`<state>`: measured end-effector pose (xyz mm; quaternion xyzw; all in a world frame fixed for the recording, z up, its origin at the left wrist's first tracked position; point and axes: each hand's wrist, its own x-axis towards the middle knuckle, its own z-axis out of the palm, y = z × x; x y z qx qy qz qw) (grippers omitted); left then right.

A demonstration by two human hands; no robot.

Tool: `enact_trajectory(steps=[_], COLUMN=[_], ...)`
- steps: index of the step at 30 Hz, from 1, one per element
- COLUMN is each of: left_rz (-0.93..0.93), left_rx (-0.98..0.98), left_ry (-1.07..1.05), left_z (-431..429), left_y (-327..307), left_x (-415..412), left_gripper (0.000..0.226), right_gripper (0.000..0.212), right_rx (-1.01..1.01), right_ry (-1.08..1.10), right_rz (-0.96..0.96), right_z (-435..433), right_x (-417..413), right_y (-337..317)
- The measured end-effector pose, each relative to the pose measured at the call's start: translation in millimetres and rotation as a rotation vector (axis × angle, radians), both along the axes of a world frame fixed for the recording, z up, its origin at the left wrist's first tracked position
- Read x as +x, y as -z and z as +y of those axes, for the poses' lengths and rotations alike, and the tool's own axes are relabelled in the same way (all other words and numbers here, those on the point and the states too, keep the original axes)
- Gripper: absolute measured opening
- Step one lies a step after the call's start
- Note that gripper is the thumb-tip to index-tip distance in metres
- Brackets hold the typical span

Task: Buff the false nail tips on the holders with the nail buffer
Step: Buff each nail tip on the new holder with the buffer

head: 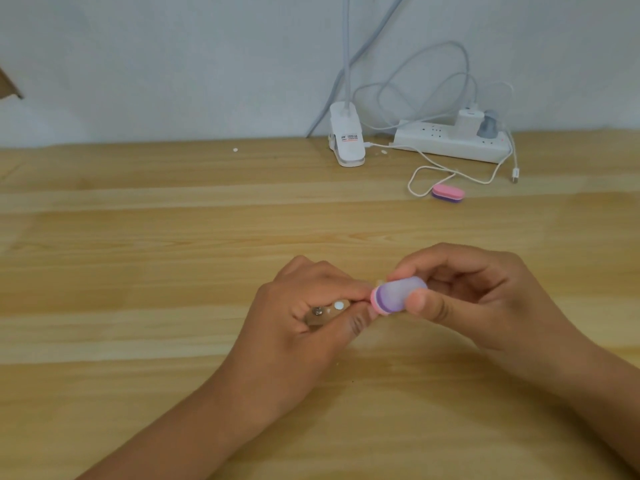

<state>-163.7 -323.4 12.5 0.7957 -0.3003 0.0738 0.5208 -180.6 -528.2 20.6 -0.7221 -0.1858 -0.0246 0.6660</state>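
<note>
hands point(301, 320) point(485, 296) x2 | nail buffer point(398, 294) point(447, 193) x2 | holder point(325, 311) x1 | power strip point(433, 147) x1 | clip lamp point(347, 140) x1

Wooden table point(138, 237) layout
The purple buffer block point(398, 293) is sitting right of the clear plastic holder point(320, 315); a pink oval buffer point(447, 192) is lying behind.

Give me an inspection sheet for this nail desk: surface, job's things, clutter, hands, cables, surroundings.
Surface: pale wooden table, white specks at the back.
Job's things: purple-and-pink nail buffer meets the clear holder.
Clutter: second buffer lying by the cable.
Hands: left hand grips the holder; right hand pinches the nail buffer.
Cables: white cable looped beside the power strip.
Surroundings: clip lamp, plain wall.
</note>
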Motion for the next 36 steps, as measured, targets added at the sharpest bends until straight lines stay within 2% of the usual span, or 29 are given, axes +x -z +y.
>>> enact_trajectory(steps=[2, 12, 17, 30, 36], left_rz=[0.008, 0.013, 0.015, 0.002, -0.041], left_rx=[-0.01, -0.009, 0.005, 0.014, 0.025], left_ry=[0.009, 0.005, 0.016, 0.033, 0.007], left_z=[-0.3, 0.4, -0.3, 1.1, 2.2], left_y=[-0.2, -1.5, 0.2, 1.8, 1.9], left_x=[-0.3, -0.4, -0.3, 0.5, 2.4], left_gripper=[0.005, 0.011, 0.009, 0.007, 0.018], right_gripper=[0.015, 0.018, 0.027, 0.028, 0.03], right_rx=[0.015, -0.028, -0.033, -0.185, -0.236], right_ry=[-0.048, -0.125, -0.035, -0.054, -0.016], right_rz=[0.028, 0.065, 0.079, 0.014, -0.038], right_z=[-0.4, -7.4, -12.3, -5.5, -6.5], right_x=[0.4, 2.2, 3.5, 1.4, 0.9], right_y=[0.7, -1.0, -1.7, -2.2, -0.3])
